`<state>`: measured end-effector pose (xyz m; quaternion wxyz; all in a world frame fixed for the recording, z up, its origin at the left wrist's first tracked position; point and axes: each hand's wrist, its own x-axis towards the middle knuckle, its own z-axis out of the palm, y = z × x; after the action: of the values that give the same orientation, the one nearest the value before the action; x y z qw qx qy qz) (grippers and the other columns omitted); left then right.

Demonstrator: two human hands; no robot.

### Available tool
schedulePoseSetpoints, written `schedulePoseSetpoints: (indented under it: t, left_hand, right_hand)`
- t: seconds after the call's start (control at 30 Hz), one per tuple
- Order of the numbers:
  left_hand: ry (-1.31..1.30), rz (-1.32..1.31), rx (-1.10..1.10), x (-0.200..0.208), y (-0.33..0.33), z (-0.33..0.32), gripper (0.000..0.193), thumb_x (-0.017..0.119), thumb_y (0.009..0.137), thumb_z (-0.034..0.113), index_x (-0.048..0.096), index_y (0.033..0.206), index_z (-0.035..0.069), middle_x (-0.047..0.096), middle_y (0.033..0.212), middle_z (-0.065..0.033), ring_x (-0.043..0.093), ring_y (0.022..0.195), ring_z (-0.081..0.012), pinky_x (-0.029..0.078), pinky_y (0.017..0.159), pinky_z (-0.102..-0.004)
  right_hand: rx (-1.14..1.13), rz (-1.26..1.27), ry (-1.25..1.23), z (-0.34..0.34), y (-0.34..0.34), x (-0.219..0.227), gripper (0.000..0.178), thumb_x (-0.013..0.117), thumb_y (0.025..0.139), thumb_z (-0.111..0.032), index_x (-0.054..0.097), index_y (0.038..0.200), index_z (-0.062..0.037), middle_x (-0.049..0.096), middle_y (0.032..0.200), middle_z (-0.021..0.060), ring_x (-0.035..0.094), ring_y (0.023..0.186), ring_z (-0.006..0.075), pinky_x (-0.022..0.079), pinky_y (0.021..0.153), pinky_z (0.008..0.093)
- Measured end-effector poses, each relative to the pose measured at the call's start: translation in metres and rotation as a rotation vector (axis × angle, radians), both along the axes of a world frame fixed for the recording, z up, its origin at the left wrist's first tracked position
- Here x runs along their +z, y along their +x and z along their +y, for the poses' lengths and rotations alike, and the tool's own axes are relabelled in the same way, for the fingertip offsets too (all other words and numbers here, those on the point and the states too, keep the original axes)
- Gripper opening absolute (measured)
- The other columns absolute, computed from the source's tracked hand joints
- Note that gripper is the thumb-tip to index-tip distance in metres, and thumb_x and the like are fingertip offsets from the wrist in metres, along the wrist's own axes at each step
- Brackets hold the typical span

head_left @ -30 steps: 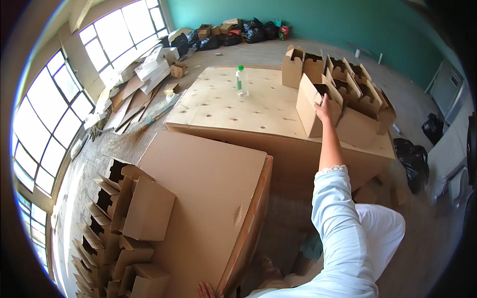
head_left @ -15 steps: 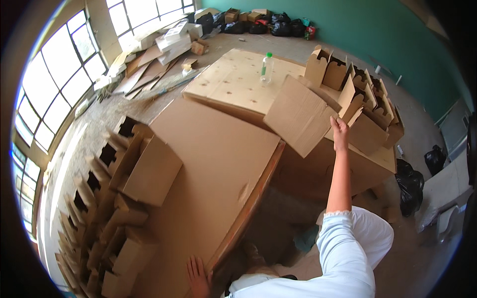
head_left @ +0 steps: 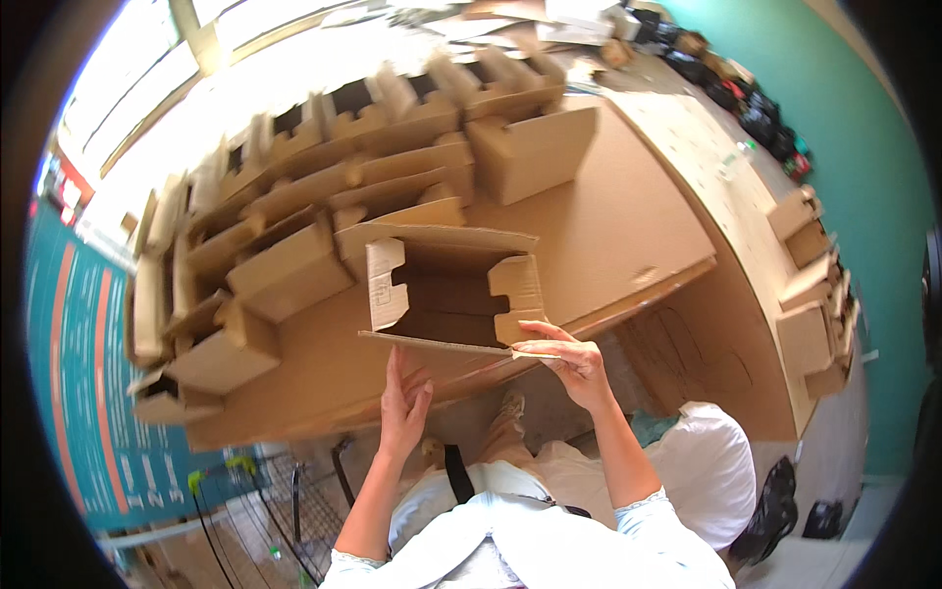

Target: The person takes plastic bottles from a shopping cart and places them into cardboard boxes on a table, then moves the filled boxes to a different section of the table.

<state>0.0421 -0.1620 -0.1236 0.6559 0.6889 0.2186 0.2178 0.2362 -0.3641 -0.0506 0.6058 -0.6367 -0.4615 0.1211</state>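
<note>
An open-topped cardboard box (head_left: pixel 442 309) with notched end flaps is held up in front of me, above the near edge of the cardboard-covered table (head_left: pixel 628 231). My right hand (head_left: pixel 574 365) pinches its near right corner, thumb and fingers closed on the edge. Below the box's near left edge is my left hand (head_left: pixel 400 404), fingers extended and thumb apart; the index fingertip reaches the edge, and whether it bears any weight I cannot tell. Rows of similar open boxes (head_left: pixel 294 265) stand close together beyond and to the left. One box (head_left: pixel 535 152) sits at the right end of these rows.
A lower wooden table (head_left: pixel 731 196) adjoins on the right, with more folded boxes (head_left: pixel 814 294) and a clear bottle (head_left: pixel 731 167). A wire cart (head_left: pixel 265 510) stands at lower left. Black bags (head_left: pixel 765 510) lie on the floor at right.
My view has swung leftward. The right hand has brought cardboard from the right-hand table to in front of me, where it shows as an open box. My left hand has risen from the tabletop to its edge.
</note>
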Motion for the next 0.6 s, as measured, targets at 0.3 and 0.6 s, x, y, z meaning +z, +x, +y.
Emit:
schedulePoseSetpoints:
  t: [0.3, 0.6]
  left_hand:
    - [0.200, 0.110, 0.375, 0.024, -0.096, 0.025, 0.065, 0.053, 0.086, -0.009, 0.032, 0.146, 0.002, 0.048, 0.138, -0.0176, 0.060, 0.111, -0.0216, 0.050, 0.089, -0.0304]
    - [0.160, 0.207, 0.709, 0.022, -0.166, -0.015, 0.035, 0.058, 0.089, 0.002, 0.056, 0.124, -0.002, 0.061, 0.123, -0.0179, 0.067, 0.100, -0.0253, 0.054, 0.084, -0.0334]
  right_hand:
    - [0.406, 0.304, -0.192, 0.103, -0.022, 0.022, 0.041, 0.061, 0.075, 0.012, 0.073, 0.110, -0.0065, 0.068, 0.115, 0.0115, 0.054, 0.124, 0.0274, 0.041, 0.106, 0.0411]
    - [0.525, -0.700, -0.410, 0.166, -0.021, 0.100, 0.042, 0.074, 0.066, 0.002, 0.068, 0.108, -0.0035, 0.070, 0.104, 0.0120, 0.063, 0.105, 0.0321, 0.043, 0.101, 0.0446]
